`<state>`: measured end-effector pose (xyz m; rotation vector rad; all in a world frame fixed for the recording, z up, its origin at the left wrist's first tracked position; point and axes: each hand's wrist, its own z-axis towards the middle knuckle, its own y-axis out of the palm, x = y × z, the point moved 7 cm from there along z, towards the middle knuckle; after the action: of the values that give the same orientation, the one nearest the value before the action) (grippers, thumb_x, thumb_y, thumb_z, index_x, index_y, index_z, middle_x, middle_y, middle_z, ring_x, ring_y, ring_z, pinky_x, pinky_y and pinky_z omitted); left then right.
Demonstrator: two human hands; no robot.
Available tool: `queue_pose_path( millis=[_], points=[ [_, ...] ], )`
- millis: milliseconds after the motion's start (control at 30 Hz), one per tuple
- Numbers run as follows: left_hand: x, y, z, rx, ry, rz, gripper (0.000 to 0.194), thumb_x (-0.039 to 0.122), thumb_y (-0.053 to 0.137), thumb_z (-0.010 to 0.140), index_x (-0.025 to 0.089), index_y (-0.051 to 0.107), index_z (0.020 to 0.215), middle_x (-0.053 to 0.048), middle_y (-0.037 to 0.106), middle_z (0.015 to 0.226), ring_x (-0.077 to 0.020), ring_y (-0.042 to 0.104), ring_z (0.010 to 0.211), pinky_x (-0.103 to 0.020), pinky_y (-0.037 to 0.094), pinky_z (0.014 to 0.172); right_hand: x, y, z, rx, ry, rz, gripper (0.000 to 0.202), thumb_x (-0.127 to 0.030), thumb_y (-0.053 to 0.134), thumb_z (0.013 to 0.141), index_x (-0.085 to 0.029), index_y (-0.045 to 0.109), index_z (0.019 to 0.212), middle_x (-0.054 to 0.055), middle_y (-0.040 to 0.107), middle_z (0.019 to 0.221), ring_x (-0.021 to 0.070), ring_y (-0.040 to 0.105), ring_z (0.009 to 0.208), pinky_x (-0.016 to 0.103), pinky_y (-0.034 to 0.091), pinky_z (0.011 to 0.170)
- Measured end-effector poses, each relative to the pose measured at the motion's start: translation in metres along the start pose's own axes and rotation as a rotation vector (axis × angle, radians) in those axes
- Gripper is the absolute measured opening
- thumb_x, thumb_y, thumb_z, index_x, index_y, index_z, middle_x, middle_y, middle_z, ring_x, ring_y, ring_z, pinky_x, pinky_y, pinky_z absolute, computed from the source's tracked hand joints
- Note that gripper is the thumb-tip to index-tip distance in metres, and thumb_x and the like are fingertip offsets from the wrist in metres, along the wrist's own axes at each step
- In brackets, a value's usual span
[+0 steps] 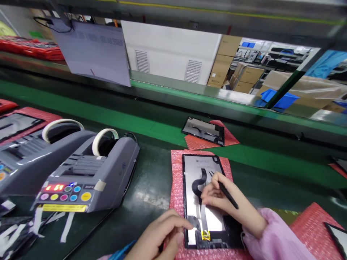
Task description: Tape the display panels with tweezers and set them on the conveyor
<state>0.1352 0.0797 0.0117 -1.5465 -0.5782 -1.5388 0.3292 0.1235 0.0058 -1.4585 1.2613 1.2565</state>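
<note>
A tablet-like panel (217, 220) with a black frame and silvery back lies on red bubble wrap (177, 180). A curved black flex cable (197, 186) runs down its middle to a piece of yellow tape (205, 235). My right hand (221, 193) is closed around black tweezers (228, 195), whose tips point up and left over the panel. Its thumb and finger meet at a pale strip (204, 216) beside the cable. At the panel's lower left edge is my left hand (165, 233), fingers bent and index fingertip on a dark patch; whether it grips anything is unclear.
Two grey tape dispensers (114, 180) (24, 162) stand at the left, with loose tape strips below. Another panel (204, 130) lies on red wrap on the green belt (151, 126). More wrap (311, 227) is at the right. A metal beam spans the top.
</note>
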Motion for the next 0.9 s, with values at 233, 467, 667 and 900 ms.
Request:
queue_pose_path(
  millis=[233, 467, 667, 900],
  points=[
    [0.005, -0.004, 0.041, -0.039, 0.245, 0.583, 0.036, 0.008, 0.048, 0.091, 0.024, 0.067, 0.116, -0.007, 0.066, 0.096, -0.0243, 0.059, 0.085, -0.032, 0.049, 0.074, 0.004, 0.0, 0.041, 0.001, -0.074, -0.147, 0.057, -0.055, 0.083, 0.074, -0.027, 0.033, 0.074, 0.001, 0.076, 0.078, 0.0189, 0.069, 0.072, 0.031, 0.044, 0.062],
    [-0.003, 0.007, 0.055, 0.042, 0.408, 0.836, 0.036, 0.009, 0.05, 0.091, 0.026, 0.067, 0.118, -0.007, 0.067, 0.112, -0.0288, 0.052, 0.102, -0.038, 0.043, 0.085, 0.009, -0.005, 0.051, 0.004, -0.057, -0.192, 0.054, -0.055, 0.08, 0.077, -0.027, 0.034, 0.074, 0.001, 0.078, 0.08, 0.018, 0.069, 0.071, 0.029, 0.04, 0.057],
    [-0.011, 0.01, 0.053, 0.013, 0.413, 0.895, 0.035, 0.011, 0.056, 0.088, 0.025, 0.066, 0.118, -0.007, 0.065, 0.12, -0.0296, 0.05, 0.104, -0.04, 0.041, 0.087, 0.012, -0.005, 0.053, -0.001, -0.037, -0.222, 0.055, -0.049, 0.084, 0.075, -0.028, 0.033, 0.075, 0.002, 0.079, 0.086, 0.0196, 0.072, 0.076, 0.028, 0.039, 0.055],
    [-0.015, 0.008, 0.048, 0.088, 0.379, 0.804, 0.03, 0.015, 0.055, 0.093, 0.021, 0.062, 0.121, -0.008, 0.065, 0.118, -0.0293, 0.052, 0.106, -0.039, 0.04, 0.089, 0.009, -0.006, 0.055, 0.005, 0.011, -0.081, 0.06, -0.047, 0.09, 0.068, -0.027, 0.034, 0.075, -0.001, 0.076, 0.079, 0.0169, 0.07, 0.073, 0.028, 0.045, 0.062]
  ],
)
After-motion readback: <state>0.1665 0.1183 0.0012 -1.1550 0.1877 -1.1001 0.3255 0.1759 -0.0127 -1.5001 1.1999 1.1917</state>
